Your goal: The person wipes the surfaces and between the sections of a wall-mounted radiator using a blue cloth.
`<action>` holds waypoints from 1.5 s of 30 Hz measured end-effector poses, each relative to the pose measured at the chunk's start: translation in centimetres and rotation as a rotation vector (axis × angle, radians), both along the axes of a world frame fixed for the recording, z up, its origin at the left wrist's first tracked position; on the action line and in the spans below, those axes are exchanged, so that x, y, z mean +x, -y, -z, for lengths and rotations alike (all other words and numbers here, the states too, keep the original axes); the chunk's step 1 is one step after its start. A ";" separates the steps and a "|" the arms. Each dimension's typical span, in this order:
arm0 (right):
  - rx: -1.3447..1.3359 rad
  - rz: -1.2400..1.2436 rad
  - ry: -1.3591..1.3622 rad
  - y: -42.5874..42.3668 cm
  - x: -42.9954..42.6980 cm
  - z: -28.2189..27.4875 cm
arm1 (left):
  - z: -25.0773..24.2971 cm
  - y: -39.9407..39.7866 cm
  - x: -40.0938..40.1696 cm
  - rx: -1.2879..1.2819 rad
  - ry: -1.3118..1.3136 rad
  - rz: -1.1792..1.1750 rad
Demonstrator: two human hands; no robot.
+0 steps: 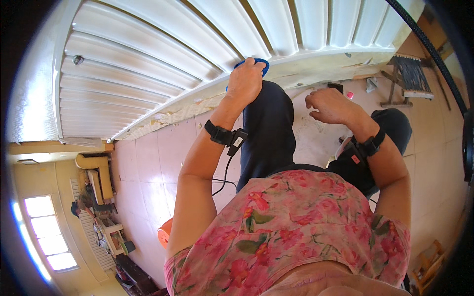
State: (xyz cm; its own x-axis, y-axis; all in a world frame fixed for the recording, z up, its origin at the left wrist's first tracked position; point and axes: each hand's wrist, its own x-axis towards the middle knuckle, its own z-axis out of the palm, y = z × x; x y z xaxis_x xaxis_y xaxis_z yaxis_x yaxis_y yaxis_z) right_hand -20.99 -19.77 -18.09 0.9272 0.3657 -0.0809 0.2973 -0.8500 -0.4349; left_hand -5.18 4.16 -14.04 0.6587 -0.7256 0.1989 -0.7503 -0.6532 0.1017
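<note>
My left hand is closed around a blue cloth and presses it against the lower edge of a white slatted metal radiator. The cloth shows only at the edges of the hand. My right hand hangs above the floor between my knees, its fingers loosely curled, and nothing shows in it. Both wrists wear black straps with small boxes, and a thin cable runs from the left one.
An orange plastic stool stands behind my left arm. A low folding stool and a small pink object are on the tiled floor to the right. Far left, another person is near a yellow sofa and a table.
</note>
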 end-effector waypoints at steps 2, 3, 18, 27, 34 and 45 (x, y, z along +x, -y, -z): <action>0.012 0.013 0.011 0.1 0.0 -0.3 | -0.1 0.5 -0.2 0.015 -0.007 0.006; 0.014 0.010 0.014 0.0 0.1 -0.6 | -0.2 0.6 -0.2 0.028 -0.013 0.003; 0.096 0.281 0.182 1.0 0.6 -2.0 | 0.5 7.9 -2.3 -0.202 -0.186 0.123; 0.534 0.566 0.244 1.1 1.1 -1.4 | 1.5 10.1 -2.4 -0.604 -1.002 0.190; 0.602 0.591 0.235 1.3 2.7 -0.8 | 3.1 6.5 -0.2 -0.713 -1.488 0.298; 0.034 0.471 0.622 -1.6 6.3 0.2 | 5.5 2.6 -1.7 0.254 -0.544 0.305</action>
State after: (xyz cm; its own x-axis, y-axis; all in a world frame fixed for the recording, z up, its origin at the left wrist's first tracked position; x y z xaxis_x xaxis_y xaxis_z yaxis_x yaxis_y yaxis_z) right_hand -14.72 -18.17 -18.24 0.8566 -0.0851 0.5089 0.1058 -0.9363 -0.3348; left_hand -6.89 1.58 -19.51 0.3750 -0.8755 -0.3046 -0.7901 -0.4737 0.3889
